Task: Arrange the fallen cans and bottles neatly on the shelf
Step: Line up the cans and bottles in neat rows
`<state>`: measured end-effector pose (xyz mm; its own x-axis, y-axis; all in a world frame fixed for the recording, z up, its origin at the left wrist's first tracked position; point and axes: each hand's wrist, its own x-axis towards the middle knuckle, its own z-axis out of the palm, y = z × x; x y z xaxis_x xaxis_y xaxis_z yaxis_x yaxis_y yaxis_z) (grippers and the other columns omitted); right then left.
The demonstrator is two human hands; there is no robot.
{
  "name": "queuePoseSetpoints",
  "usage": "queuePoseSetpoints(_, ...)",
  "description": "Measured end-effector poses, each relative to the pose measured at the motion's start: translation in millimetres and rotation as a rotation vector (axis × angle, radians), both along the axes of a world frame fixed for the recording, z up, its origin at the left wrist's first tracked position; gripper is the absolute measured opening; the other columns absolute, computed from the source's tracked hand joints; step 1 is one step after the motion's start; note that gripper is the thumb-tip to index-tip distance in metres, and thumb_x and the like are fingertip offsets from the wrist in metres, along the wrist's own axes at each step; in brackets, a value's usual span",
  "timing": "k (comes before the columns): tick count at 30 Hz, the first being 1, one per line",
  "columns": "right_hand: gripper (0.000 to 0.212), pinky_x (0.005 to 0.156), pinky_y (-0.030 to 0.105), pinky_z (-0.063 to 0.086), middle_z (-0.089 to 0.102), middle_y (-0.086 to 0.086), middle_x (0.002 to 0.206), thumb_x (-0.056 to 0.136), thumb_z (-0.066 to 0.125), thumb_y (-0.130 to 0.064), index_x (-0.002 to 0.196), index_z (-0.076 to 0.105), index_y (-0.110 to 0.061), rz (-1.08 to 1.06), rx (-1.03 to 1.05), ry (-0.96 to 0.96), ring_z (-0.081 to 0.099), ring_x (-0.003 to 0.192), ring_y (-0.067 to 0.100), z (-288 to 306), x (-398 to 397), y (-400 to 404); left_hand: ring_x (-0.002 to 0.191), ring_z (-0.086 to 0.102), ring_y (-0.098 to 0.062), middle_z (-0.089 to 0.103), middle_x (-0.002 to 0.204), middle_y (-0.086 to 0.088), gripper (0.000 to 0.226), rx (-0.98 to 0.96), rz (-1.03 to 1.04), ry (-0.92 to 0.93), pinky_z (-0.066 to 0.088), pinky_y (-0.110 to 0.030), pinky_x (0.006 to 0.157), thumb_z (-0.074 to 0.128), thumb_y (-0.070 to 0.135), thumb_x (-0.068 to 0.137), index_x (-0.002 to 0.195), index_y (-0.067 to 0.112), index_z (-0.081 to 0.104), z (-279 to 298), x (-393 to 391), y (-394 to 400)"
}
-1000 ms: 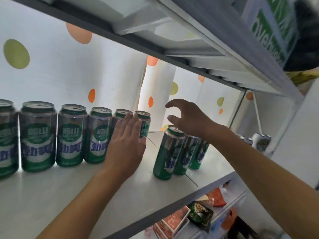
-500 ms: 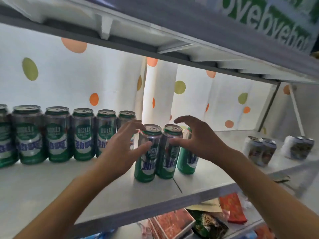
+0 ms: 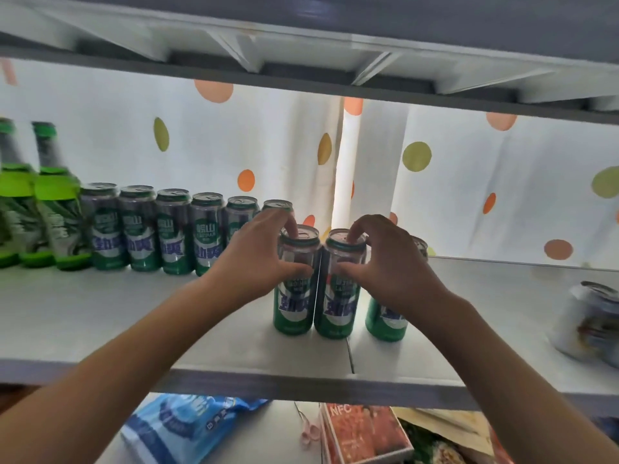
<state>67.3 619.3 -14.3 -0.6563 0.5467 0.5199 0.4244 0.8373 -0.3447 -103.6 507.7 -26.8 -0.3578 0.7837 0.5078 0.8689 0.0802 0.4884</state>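
Both hands have closed in since a moment ago. Bottles (image 3: 50, 209) and row (image 3: 167, 229) stand lined up at the back; left hand (image 3: 258, 259) grips one can (image 3: 294, 279), right hand (image 3: 392, 266) its touching neighbour (image 3: 338, 286), probably to slide both back together along the shelf (image 3: 134, 323).

Bright backlight through the dotted curtain (image 3: 469, 182), motion blur, wide-angle bending at edges
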Motion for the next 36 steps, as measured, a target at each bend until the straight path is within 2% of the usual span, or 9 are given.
queuePoseSetpoints(4, 0.039, 0.062, 0.014, 0.031, 0.048, -0.014, 0.099, 0.071, 0.083, -0.037, 0.091, 0.051, -0.027, -0.030, -0.030, -0.026, 0.049, 0.087, 0.006, 8.3, -2.2, 0.2, 0.088, 0.051, -0.005, 0.052, 0.099, 0.014, 0.048, -0.075, -0.006, 0.058, 0.040, -0.021, 0.067, 0.084, 0.042, 0.059, 0.084, 0.027, 0.045, 9.5, -3.2, 7.9)
queuePoseSetpoints(8, 0.040, 0.055, 0.022, 0.030, 0.054, -0.014, 0.087, 0.069, 0.082, -0.037, 0.091, 0.050, -0.026, -0.058, -0.071, -0.126, 0.048, 0.076, 0.001, 15.5, -3.1, -2.5, 0.083, 0.054, -0.015, 0.056, 0.090, 0.005, 0.046, -0.103, -0.040, 0.064, 0.047, -0.033, 0.069, 0.084, 0.035, 0.058, 0.080, 0.020, 0.047, 16.3, -5.9, 13.4)
queuePoseSetpoints(11, 0.040, 0.053, 0.021, 0.030, 0.056, -0.012, 0.087, 0.068, 0.083, -0.031, 0.091, 0.051, -0.024, -0.054, -0.112, -0.141, 0.048, 0.074, -0.001, 18.4, -4.7, -5.4, 0.076, 0.056, -0.018, 0.059, 0.082, 0.000, 0.048, -0.118, -0.046, 0.073, 0.047, -0.035, 0.062, 0.086, 0.036, 0.054, 0.077, 0.018, 0.048, 20.1, -10.1, 16.4)
queuePoseSetpoints(17, 0.042, 0.071, 0.032, 0.050, 0.060, -0.008, 0.089, 0.052, 0.090, -0.032, 0.076, 0.057, -0.020, -0.114, -0.113, -0.129, 0.056, 0.087, 0.016, 25.9, -7.6, -5.8, 0.072, 0.055, -0.017, 0.060, 0.076, 0.000, 0.053, -0.052, -0.077, 0.091, 0.039, -0.028, 0.056, 0.090, 0.043, 0.051, 0.073, 0.015, 0.051, 25.7, -16.0, 13.2)
queuePoseSetpoints(20, 0.041, 0.063, 0.026, 0.046, 0.062, -0.004, 0.086, 0.053, 0.091, -0.027, 0.077, 0.062, -0.012, -0.102, -0.077, -0.108, 0.059, 0.082, 0.014, 34.9, -5.2, -11.2, 0.077, 0.056, -0.017, 0.061, 0.081, 0.002, 0.055, -0.003, -0.052, 0.144, 0.041, -0.027, 0.058, 0.091, 0.048, 0.048, 0.074, 0.016, 0.054, 41.5, -18.6, 13.1)
queuePoseSetpoints(23, 0.038, 0.060, 0.024, 0.042, 0.061, -0.004, 0.080, 0.054, 0.089, -0.026, 0.075, 0.061, -0.011, -0.118, 0.003, -0.051, 0.058, 0.077, 0.014, 47.6, -4.6, -16.5, 0.081, 0.057, -0.018, 0.062, 0.084, 0.002, 0.054, 0.068, -0.047, 0.174, 0.047, -0.034, 0.069, 0.091, 0.048, 0.046, 0.073, 0.017, 0.055, 58.7, -24.6, 16.7)
queuePoseSetpoints(28, 0.040, 0.053, 0.024, 0.039, 0.060, -0.006, 0.077, 0.053, 0.089, -0.027, 0.074, 0.060, -0.010, -0.147, 0.049, 0.076, 0.055, 0.069, 0.010, 62.2, -4.3, -17.7, 0.078, 0.058, -0.017, 0.060, 0.078, 0.008, 0.053, 0.138, -0.063, 0.195, 0.041, -0.029, 0.068, 0.089, 0.052, 0.045, 0.067, 0.024, 0.050, 75.0, -35.3, 35.7)
queuePoseSetpoints(32, 0.040, 0.054, 0.025, 0.039, 0.058, -0.007, 0.077, 0.055, 0.089, -0.028, 0.075, 0.059, -0.012, -0.181, 0.106, 0.074, 0.053, 0.068, 0.008, 67.8, -6.7, -14.7, 0.078, 0.058, -0.016, 0.063, 0.081, 0.006, 0.053, 0.122, -0.071, 0.198, 0.039, -0.029, 0.068, 0.088, 0.055, 0.046, 0.073, 0.023, 0.055, 76.6, -42.8, 57.3)
queuePoseSetpoints(36, 0.038, 0.059, 0.024, 0.043, 0.062, -0.002, 0.084, 0.057, 0.088, -0.025, 0.077, 0.059, -0.011, -0.232, 0.162, 0.057, 0.057, 0.077, 0.017, 68.5, -9.8, -10.3, 0.074, 0.057, -0.015, 0.060, 0.076, 0.008, 0.056, 0.099, -0.034, 0.222, 0.038, -0.028, 0.065, 0.086, 0.060, 0.049, 0.078, 0.020, 0.058, 67.8, -45.9, 77.6)
